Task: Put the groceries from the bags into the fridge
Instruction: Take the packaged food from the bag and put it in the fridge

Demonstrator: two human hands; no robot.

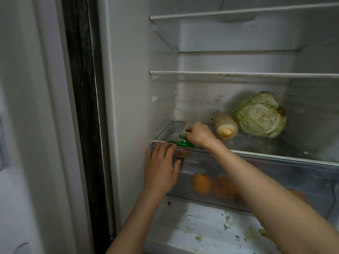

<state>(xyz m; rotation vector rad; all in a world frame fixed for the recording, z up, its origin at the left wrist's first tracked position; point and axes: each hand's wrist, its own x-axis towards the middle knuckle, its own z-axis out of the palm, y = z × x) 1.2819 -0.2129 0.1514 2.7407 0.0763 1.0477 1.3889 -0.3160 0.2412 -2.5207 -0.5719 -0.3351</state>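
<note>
Mid-frame, our right hand pinches a green packet on the shelf. Our left hand rests flat, fingers straight, on the drawer.

Green packet flat on shelf; radish, cabbage behind.

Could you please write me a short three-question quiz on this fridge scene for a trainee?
1. True or false: the cabbage lies on the same glass shelf as the white radish.
2. Which hand grips the green packet? A) left hand B) right hand C) neither
3. Fill in: the orange fruits lie inside the clear ____ under that shelf.

Key
1. True.
2. B; the left hand rests with straight fingers on the drawer front.
3. Drawer.
</note>
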